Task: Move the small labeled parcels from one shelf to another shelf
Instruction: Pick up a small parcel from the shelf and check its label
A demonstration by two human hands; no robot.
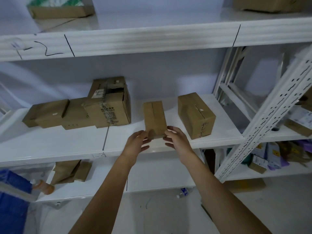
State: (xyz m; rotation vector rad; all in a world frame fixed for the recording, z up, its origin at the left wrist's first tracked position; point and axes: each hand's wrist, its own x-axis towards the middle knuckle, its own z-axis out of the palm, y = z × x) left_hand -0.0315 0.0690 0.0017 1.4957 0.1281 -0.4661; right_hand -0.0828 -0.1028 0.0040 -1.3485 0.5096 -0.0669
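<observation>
A small brown cardboard parcel [154, 118] lies on the white middle shelf [67, 144], its near end close to the shelf's front edge. My left hand [137, 142] touches its near left corner and my right hand [177, 138] its near right corner, fingers spread around the end. Whether they grip it firmly I cannot tell. A second brown parcel [196, 114] with handwriting on its end rests just to the right. To the left stands a cluster of taped cardboard boxes [94, 110].
The upper shelf [152, 38] carries marker lines and a box [62, 9] at far left. On the lower shelf lie brown parcels [72, 171] and a bottle [44, 186]. A perforated white upright [263, 119] stands right, with packets [273, 154] beyond. A water bottle [184, 192] lies below.
</observation>
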